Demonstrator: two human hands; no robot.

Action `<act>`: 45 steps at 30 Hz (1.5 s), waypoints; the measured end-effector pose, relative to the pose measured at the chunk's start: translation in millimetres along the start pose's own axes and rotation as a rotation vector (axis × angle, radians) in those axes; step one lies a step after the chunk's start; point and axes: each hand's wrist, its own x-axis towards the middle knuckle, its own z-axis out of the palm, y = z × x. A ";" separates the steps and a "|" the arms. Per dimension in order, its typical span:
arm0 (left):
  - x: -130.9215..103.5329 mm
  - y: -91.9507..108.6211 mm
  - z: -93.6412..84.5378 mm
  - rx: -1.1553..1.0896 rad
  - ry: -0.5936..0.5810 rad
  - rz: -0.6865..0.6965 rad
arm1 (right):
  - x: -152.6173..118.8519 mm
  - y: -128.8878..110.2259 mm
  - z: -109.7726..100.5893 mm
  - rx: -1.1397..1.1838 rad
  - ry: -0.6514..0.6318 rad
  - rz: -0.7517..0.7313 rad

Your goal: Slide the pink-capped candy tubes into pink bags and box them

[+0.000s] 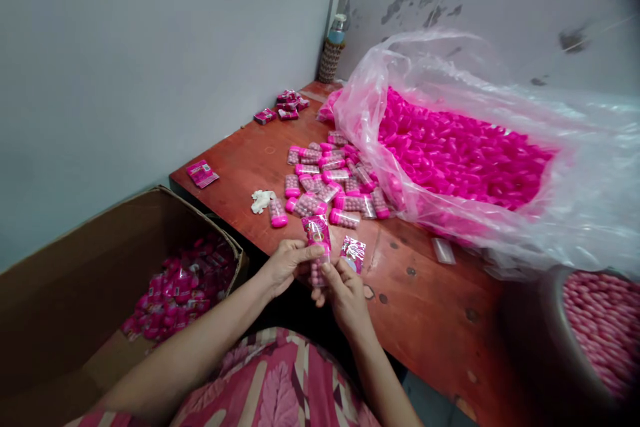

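Pale walls [165, 60] back a red table [425, 307], where small bottles [336, 175] lie heaped mid-frame, probably for easy reach. At lower centre, both forearms [200, 341] converge, left hand [287, 267] and right hand [347, 297] pinching one bead-filled bottle [317, 273] between thumbs and curled fingers, presumably so it sits steady against the pink card [316, 228].

From my head, my one camera looks forward and down on the table [425, 320], near enough that my left hand [291, 261] and right hand [349, 291] show at its front edge, with the wall [150, 47] beyond it.
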 end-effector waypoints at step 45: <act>47.9 -37.1 26.9 1.154 -0.012 0.722 | -27.2 -21.7 -75.6 -0.161 0.477 -0.076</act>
